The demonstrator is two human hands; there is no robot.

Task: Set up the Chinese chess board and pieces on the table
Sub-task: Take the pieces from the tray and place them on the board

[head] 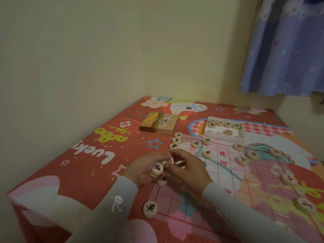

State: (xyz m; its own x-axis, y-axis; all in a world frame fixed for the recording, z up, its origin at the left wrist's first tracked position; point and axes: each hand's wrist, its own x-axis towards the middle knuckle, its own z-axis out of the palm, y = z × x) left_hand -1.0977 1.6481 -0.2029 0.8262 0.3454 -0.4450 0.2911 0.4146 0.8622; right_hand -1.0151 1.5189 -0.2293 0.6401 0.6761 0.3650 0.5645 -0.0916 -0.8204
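Note:
A thin see-through chess board point(226, 174) with red grid lines lies on the patterned table. Round wooden pieces stand on it, among them a black one point(150, 209) at the near left corner and red ones point(242, 160) across the river. My left hand point(145, 170) is cupped around a small stack of pieces point(157, 169). My right hand point(188, 168) reaches to that stack, its fingertips touching a red-marked piece point(168, 161) at the top. A white tray point(225, 138) at the far side holds several more pieces.
The brown lid of the chess box point(158, 123) lies at the back left of the table. The table's red cartoon cloth point(84, 155) meets a yellow wall on the left and back. A blue curtain point(284, 50) hangs at the upper right.

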